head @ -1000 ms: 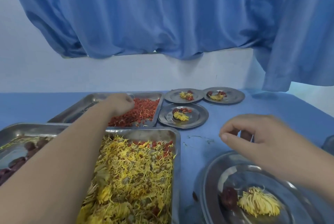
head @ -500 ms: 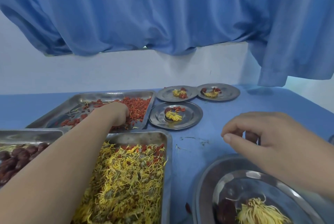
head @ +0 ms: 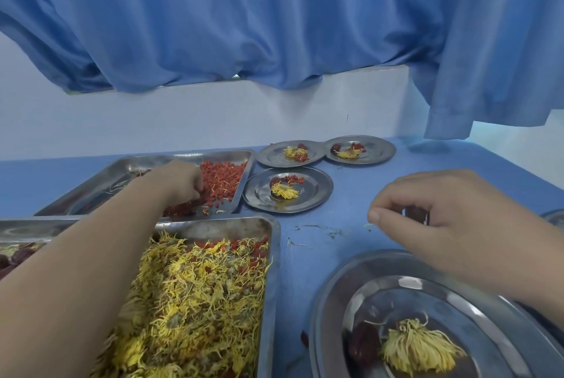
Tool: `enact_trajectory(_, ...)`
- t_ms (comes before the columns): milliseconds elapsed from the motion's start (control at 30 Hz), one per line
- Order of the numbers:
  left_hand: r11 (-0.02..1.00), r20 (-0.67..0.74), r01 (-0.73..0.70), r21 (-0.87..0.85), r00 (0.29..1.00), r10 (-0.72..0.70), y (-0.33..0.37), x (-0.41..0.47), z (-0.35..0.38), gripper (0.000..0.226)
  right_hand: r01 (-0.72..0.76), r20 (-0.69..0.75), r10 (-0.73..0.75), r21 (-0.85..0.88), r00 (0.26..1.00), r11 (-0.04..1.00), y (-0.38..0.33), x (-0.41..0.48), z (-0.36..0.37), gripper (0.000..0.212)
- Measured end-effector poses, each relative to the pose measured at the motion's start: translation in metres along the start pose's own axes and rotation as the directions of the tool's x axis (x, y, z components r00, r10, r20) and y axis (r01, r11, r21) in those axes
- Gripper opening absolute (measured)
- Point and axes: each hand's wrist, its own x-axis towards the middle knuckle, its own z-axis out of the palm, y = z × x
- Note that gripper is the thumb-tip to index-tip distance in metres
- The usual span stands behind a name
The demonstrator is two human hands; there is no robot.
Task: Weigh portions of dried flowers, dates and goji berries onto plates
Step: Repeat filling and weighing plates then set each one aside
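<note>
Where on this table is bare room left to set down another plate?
Bare table lies right of the two far plates, and in the strip between the flower tray and the near plate. The left side is crowded with trays.

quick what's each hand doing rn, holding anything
Left hand: fingers curled down into the goji berries; grip hidden, cannot tell.
Right hand: loosely curled, nothing seen in it, so open.
</note>
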Motion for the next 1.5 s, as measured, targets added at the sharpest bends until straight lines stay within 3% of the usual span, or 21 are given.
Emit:
enact_trajectory(167,0.994,-0.122,-0.01,-0.105,0.993,-0.003,-0.004,-0.005,-0.009,0.006,0.006,0.0,-0.006,0.011,1.0,1.0,-0.004,0.0,-0.003,0.033)
enact_trajectory(367,0.973,-0.131,-0.005,-0.231,0.991,-0.026,0.001,-0.014,-0.01,0.016,-0.004,0.004,0.004,0.013,1.0,1.0,-0.008,-0.001,-0.006,0.03)
enact_trajectory(567,0.925,-0.153,-0.017,-0.38,0.987,-0.045,0.002,-0.018,-0.012,0.012,-0.012,-0.004,0.012,0.028,1.0,1.0,-0.009,-0.001,-0.011,0.029)
enact_trajectory(867,0.928,-0.187,-0.005,-0.374,0.98,-0.071,0.008,-0.017,-0.004,0.01,0.006,-0.025,-0.005,0.034,1.0,0.999,-0.01,-0.001,-0.013,0.03)
enact_trajectory(1167,0.979,-0.138,0.004,-0.203,0.99,-0.033,0.01,-0.017,0.003,0.023,0.0,-0.019,0.001,0.05,1.0,0.999,-0.009,-0.001,-0.014,0.026)
enact_trajectory(1333,0.964,-0.149,-0.009,-0.267,0.988,-0.032,0.012,-0.02,0.006,0.009,0.012,-0.031,-0.01,0.066,0.999,0.998,-0.009,0.0,-0.017,0.027)
enact_trajectory(1500,0.958,-0.123,0.011,-0.288,0.991,-0.048,0.015,-0.024,0.008,0.016,0.009,-0.035,-0.007,0.062,0.999,0.998,-0.008,0.0,-0.018,0.027)
